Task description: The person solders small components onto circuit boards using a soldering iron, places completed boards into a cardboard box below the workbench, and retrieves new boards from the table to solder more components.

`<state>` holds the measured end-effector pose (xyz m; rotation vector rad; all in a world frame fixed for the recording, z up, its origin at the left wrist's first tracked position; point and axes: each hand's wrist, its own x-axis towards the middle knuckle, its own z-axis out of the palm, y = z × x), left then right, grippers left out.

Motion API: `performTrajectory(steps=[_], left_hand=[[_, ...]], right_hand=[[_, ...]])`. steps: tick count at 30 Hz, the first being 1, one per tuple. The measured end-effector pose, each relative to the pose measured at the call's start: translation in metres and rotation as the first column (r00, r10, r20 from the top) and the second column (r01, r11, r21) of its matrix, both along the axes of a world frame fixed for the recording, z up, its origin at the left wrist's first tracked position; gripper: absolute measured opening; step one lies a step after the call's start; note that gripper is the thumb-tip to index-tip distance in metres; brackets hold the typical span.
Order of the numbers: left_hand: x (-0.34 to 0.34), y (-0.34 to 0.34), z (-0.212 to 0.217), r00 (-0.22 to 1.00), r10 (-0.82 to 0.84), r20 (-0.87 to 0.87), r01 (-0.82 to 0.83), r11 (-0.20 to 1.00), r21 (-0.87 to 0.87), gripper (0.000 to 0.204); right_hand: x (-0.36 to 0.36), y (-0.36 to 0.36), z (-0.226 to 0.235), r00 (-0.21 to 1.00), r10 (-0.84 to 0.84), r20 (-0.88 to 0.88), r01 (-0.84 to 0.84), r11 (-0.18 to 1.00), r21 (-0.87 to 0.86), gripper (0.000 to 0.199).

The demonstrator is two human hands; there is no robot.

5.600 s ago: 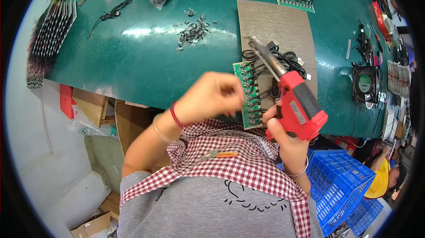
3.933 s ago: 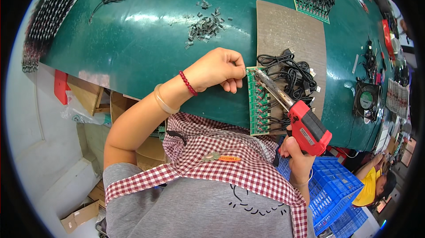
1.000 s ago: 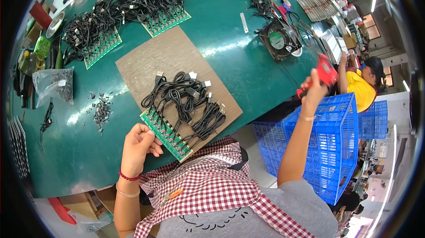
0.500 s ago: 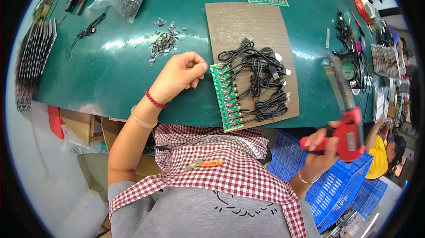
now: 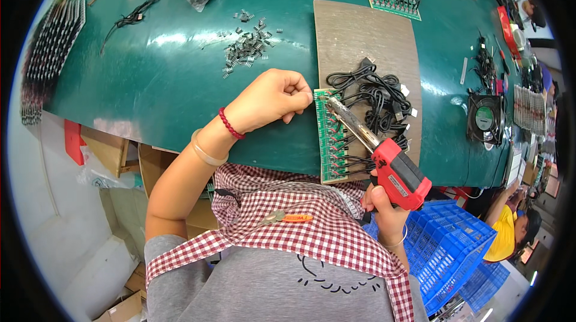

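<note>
Circuit board: in the head view, a long green strip lay on the brown work mat, at the near edge of the green table, its long axis running away from the person.
Cables: black leads lay coiled over the mat just right of the board, joined along its right edge.
Soldering gun: red body, long metal barrel slanting up and to the left; the tip sat at the board's far end.
Right hand: wrapped around the gun's grip, fingers closed on it, below the board's near end.
Left hand: curled into a loose fist, fingertips pinched together just left of the board's far corner; what they pinched was too small to tell.
Key relation: the board lay between the two hands; the left hand was nearer the gun's tip, and tip and pinched fingertips nearly met at the far end.
Surroundings: loose small dark parts scattered on the table beyond the left hand; a blue crate stood below the table on the right.
</note>
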<state>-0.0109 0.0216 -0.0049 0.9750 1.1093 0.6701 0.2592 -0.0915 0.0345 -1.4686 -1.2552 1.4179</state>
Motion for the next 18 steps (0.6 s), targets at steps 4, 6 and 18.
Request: performTrajectory(steps=[4, 6, 18], left_hand=[[-0.002, 0.001, -0.002, 1.000, -0.029, -0.009, 0.029, 1.000, -0.002, 0.013], [-0.002, 0.002, -0.003, 0.999, -0.048, -0.005, 0.047, 0.999, -0.015, 0.012], [-0.003, 0.003, -0.002, 1.000, -0.024, 0.018, 0.025, 0.997, -0.068, 0.013]], right_hand=[[0.002, -0.003, -0.002, 1.000, 0.019, 0.026, -0.018, 1.000, -0.007, 0.032], [0.004, -0.003, -0.003, 0.999, 0.026, 0.042, -0.025, 1.000, -0.004, 0.032], [-0.007, 0.002, 0.013, 0.999, -0.039, 0.017, 0.040, 0.997, -0.070, 0.032]])
